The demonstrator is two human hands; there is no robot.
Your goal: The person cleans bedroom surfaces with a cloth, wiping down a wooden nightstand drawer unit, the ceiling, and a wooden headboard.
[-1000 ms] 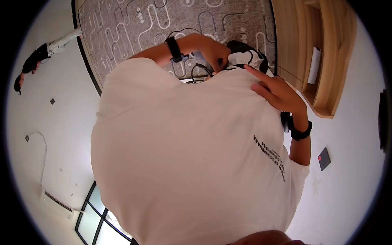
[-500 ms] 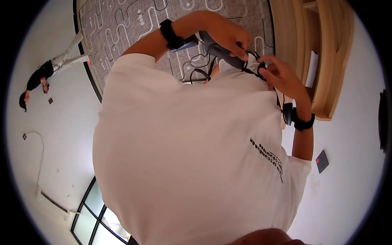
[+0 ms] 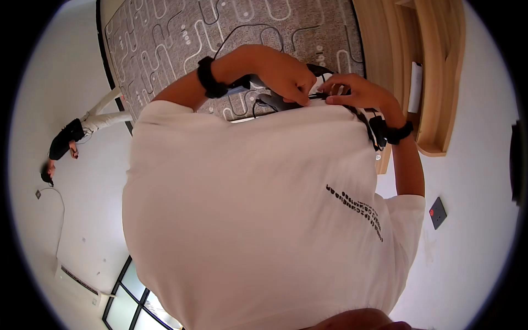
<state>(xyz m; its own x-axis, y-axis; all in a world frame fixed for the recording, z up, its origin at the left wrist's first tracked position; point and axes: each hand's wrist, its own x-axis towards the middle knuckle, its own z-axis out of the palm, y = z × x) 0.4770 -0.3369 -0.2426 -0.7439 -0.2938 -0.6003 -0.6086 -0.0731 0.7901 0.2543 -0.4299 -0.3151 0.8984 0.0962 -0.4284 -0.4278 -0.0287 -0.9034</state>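
My left hand (image 3: 291, 82) is closed, its thumb and fingers pinched low in front of my white shirt (image 3: 242, 187). What it grips is hidden, but a dark grey padded object (image 3: 275, 103) sits just beneath it. My right hand (image 3: 352, 92) faces it, fingers curled and thumb pressed on a thin black strap (image 3: 318, 96). The fingertips of both hands are close together. More black straps (image 3: 360, 116) hang beside my right wrist. Each wrist wears a black band, the left band (image 3: 209, 77) and the right band (image 3: 400, 133), with a small device attached.
A patterned grey mattress (image 3: 159, 49) lies beyond my hands, with a dark cable (image 3: 247, 26) across it. To the right is a wooden shelf unit (image 3: 440, 110) holding a white item (image 3: 416, 87). Another person (image 3: 69, 137) stands at the left near a wall.
Both hands have come nearer my body and closer together. The grey object has shifted toward my shirt and is more covered. A cable now shows on the mattress.
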